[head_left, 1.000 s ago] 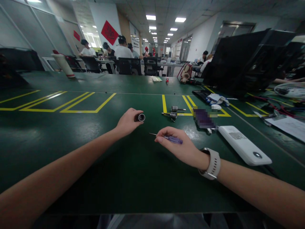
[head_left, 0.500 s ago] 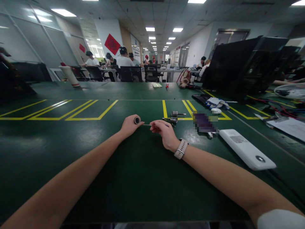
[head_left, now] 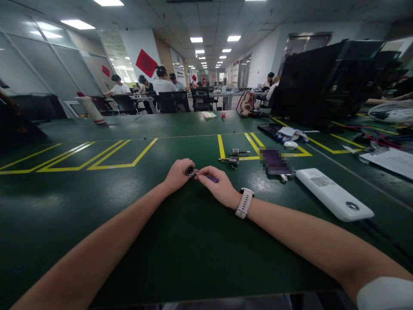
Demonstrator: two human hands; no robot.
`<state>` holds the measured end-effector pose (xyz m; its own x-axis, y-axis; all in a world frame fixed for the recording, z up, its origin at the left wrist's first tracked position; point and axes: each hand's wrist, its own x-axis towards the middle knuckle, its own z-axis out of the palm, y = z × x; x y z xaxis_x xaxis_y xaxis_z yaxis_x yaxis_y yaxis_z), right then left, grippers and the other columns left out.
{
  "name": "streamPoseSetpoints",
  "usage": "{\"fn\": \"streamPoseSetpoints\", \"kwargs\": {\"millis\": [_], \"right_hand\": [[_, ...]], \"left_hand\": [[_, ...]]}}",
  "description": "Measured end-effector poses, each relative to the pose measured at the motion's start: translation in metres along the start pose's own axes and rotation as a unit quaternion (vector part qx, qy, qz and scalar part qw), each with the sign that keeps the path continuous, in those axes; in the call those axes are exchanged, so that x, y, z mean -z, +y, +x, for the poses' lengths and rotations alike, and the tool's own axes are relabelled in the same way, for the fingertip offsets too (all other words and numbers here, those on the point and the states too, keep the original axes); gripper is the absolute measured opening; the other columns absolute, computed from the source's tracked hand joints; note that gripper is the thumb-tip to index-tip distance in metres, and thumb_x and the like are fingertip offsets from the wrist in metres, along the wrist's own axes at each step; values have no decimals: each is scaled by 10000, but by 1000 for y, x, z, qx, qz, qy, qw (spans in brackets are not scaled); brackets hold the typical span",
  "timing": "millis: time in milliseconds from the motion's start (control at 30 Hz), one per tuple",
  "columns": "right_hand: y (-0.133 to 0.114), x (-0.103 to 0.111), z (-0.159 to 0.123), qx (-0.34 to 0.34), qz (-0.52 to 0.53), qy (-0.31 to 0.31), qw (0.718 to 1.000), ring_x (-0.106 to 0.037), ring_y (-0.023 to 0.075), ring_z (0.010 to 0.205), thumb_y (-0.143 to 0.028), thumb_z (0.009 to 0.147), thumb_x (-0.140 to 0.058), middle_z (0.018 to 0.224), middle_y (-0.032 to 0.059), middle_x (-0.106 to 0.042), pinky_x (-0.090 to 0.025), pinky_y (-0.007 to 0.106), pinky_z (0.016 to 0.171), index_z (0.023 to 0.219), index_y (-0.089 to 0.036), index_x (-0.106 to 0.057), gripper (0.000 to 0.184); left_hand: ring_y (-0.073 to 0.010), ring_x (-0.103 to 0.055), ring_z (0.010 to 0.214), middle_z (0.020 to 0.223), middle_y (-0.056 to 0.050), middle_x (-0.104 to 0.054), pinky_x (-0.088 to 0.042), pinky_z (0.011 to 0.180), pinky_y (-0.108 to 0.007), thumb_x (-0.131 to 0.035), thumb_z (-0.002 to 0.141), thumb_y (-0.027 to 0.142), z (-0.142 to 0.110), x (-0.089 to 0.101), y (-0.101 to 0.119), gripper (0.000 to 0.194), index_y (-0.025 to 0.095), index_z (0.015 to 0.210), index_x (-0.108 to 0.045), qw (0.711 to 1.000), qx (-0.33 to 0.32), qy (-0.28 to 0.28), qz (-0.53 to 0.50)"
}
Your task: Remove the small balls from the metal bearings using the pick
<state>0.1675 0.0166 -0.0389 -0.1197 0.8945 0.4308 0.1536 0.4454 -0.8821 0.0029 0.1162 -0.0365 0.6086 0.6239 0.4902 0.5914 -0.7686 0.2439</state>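
Note:
My left hand (head_left: 177, 175) is closed around a cylindrical metal part, whose dark round open end (head_left: 189, 171) faces me. In my right hand (head_left: 221, 187) is a slim screwdriver (head_left: 212, 178) with a purple handle, pinched by thumb and fingers. Its thin shaft points left at the fingertips of my left hand; whether the tip touches the metal part is hidden. Just beyond the right hand, two metal pieces lie on the green table: one cylinder with a thin shaft (head_left: 235, 152) and a similar one (head_left: 233, 161) nearer to me.
Yellow tape outlines (head_left: 111, 167) mark the table (head_left: 180, 249). Rightward are a blurred-out phone (head_left: 275, 161), a white power bank (head_left: 332, 193) with a cable, a glove (head_left: 292, 134), a clipboard (head_left: 392, 161) and a black computer case (head_left: 325, 82). People sit at desks farther back.
My right hand has come left, closer to my left hand, and less of the screwdriver's shaft shows between them. The purple handle is plainer now. The camera view has shifted slightly.

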Motion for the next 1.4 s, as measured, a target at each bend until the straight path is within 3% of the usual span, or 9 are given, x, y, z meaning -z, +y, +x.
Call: {"fn": "streamPoseSetpoints", "kwargs": {"millis": [333,567,767,900,1033,1200,1300,1400], "right_hand": [[0,-2,1,-48,118,-6,992,-585,145,869,-295,829,-563,946,37,-661,-449,299,773,859,-185,-609,123],[2,-1,1,-53,159,-14,986,-588,144,824,-296,814,-584,876,20,-669,-448,293,743,834,-187,-626,118],[-8,3,-1,-12,63,32,997,-579,155,827,-259,842,-530,828,18,-644,-432,321,809,789,-180,-633,140],[-10,3,-2,-30,21,43,998,-574,160,812,-261,833,-532,820,19,-638,-428,328,791,767,-179,-633,146],[-2,4,2,-62,116,41,990,-585,156,772,-254,808,-539,766,21,-657,-437,322,757,735,-170,-636,148],[6,5,9,-150,278,51,948,-570,130,649,-260,754,-559,698,25,-680,-421,286,645,693,-162,-622,132],[6,4,10,-171,299,56,937,-567,128,643,-271,738,-570,692,24,-683,-412,280,633,692,-165,-617,125],[4,2,8,-134,260,67,954,-562,130,665,-277,745,-575,688,10,-668,-411,281,651,695,-173,-620,124]], "left_hand": [[-110,-424,566,608,36,-465,-348,534,-238,-616,712,431,0,-5,9,299,182,641,-467,978,90,114,-148],[-106,-428,562,595,39,-473,-349,522,-229,-638,677,396,-2,-5,11,270,172,641,-492,978,96,78,-167],[-117,-444,583,611,30,-478,-349,545,-242,-591,715,367,-1,-6,10,226,176,639,-496,989,64,49,-127],[-121,-445,584,609,28,-472,-350,553,-247,-558,742,338,-2,-5,12,208,177,630,-489,993,49,38,-99],[-117,-443,580,614,28,-472,-352,552,-245,-568,738,338,-2,-6,10,207,175,635,-493,992,40,39,-115],[-109,-442,574,611,32,-477,-361,548,-236,-605,702,347,-2,-9,6,220,173,632,-490,982,53,40,-174],[-108,-436,570,606,33,-476,-359,539,-232,-602,695,350,-2,-10,5,220,175,630,-485,980,69,41,-182],[-117,-447,583,611,29,-482,-363,539,-234,-605,687,342,-1,-11,4,209,178,637,-484,983,77,45,-160]]}}
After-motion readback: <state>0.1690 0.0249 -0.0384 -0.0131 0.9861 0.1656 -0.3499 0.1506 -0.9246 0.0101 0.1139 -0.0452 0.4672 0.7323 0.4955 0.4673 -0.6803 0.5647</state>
